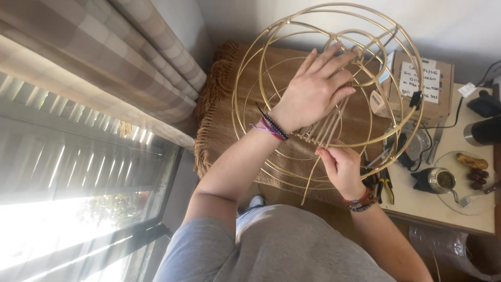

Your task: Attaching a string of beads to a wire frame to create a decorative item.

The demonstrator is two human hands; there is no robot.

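Now we see our left hand spread flat on the round gold wire frame at upper centre, our right hand pinching pale reed strands below; fingertips partly hidden behind wires.

checked curtain | sunlit window | white wall | white table | brown fringed throw

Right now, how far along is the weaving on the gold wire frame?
Early. Done: a short band of tan strips is laid side by side on a frame ring. In hand: the left hand lies flat on the wire frame, steadying it, while the right hand pinches a loose strip below the band. Left: most rings are bare wire.
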